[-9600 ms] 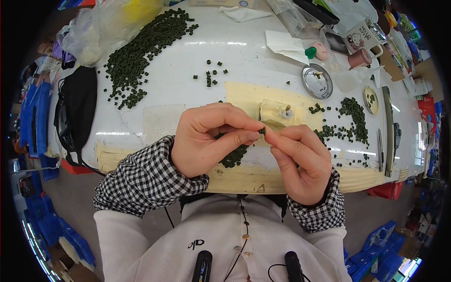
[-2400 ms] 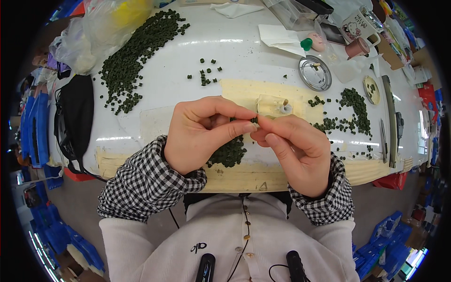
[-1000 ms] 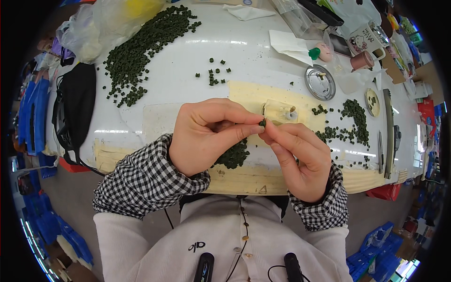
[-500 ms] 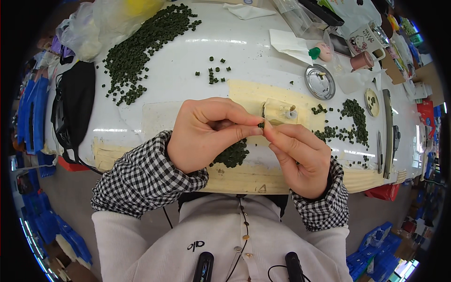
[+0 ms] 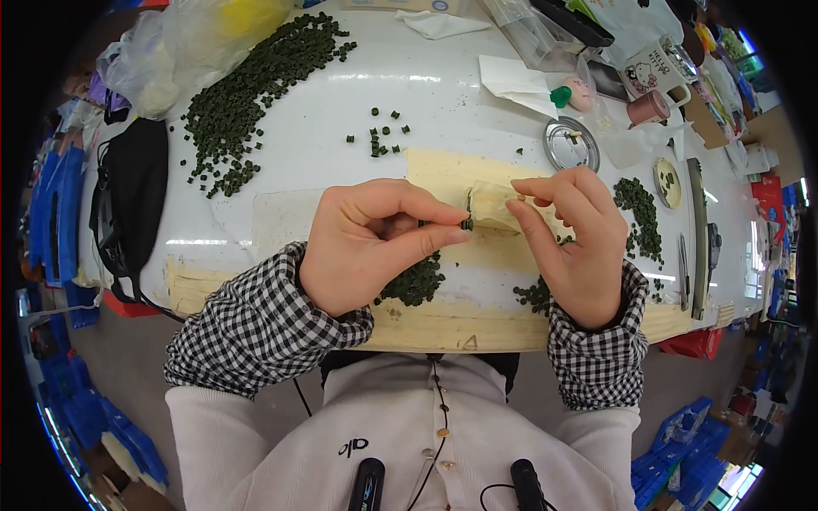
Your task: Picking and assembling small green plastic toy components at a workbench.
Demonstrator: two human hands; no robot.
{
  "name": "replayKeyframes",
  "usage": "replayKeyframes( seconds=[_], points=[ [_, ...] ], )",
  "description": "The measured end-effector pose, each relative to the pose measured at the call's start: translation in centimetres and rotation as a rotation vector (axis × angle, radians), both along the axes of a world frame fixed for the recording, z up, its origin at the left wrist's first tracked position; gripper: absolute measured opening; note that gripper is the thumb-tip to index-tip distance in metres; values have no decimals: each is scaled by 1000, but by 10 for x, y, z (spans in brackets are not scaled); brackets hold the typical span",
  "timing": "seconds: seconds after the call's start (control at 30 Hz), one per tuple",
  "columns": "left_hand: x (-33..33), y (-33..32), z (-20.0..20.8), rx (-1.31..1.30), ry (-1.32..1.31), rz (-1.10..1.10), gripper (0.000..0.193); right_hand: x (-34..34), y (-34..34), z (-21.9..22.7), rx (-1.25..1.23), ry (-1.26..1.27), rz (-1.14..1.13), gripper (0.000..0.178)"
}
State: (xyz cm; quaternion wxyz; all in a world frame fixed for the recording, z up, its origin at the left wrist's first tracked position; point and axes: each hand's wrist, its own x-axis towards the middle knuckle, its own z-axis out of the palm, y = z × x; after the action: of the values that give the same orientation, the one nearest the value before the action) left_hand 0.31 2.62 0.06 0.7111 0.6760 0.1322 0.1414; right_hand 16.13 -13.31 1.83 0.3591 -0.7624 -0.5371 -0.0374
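My left hand (image 5: 362, 243) pinches a small dark green ribbed cylinder (image 5: 467, 224) between thumb and index fingertip, over the middle of the workbench. To its right, my right hand (image 5: 584, 234) is above a cream block (image 5: 494, 204), thumb and index finger apart. Between those two fingertips shows a small brown tip (image 5: 521, 198); whether they touch it I cannot tell. The small container seen under that tip before is now hidden by the fingers. Below my left hand lies a heap of the same green pieces (image 5: 416, 283), partly covered by the hand.
A large pile of green pieces (image 5: 226, 111) spreads at the far left, with several loose pieces (image 5: 379, 140) in the middle. Rightward are a round metal lid (image 5: 569, 157), another green pile (image 5: 637, 213), tweezers (image 5: 683, 268) and a mug (image 5: 654, 72). A black bag (image 5: 136, 200) lies at left.
My right hand has left the green cylinder and moved right and up to the brown tip on the block, its fingers spreading. My left hand keeps its pinch, nearly in place.
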Motion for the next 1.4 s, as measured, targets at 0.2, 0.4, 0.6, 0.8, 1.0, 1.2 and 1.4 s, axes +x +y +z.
replayKeyframes(
  seconds=[0.2, 0.4, 0.6, 0.8, 1.0, 1.2, 1.4],
  points=[
    [0, 0, -2, 1, -4, -21, 18, -6, -3, 8, 111, -14, -65, 15],
    [0, -2, 2, -55, 49, -64, 18, -10, -9, 17, 283, 101, 186, 13],
    [-2, -3, -3, -64, 29, -92, 16, -21, -3, 2, 241, 555, 339, 14],
    [-2, -3, -2, -66, 15, -95, 16, -20, -5, 3, 149, 482, 351, 16],
    [-2, -3, -3, -42, 26, -97, 16, -20, -4, 3, 139, 450, 351, 16],
    [-2, -2, -2, -41, 40, -101, 16, -22, -2, 0, 327, 557, 239, 12],
    [-2, -3, -1, -45, 29, -94, 17, -6, 0, -2, 205, 40, -82, 6]
  ],
)
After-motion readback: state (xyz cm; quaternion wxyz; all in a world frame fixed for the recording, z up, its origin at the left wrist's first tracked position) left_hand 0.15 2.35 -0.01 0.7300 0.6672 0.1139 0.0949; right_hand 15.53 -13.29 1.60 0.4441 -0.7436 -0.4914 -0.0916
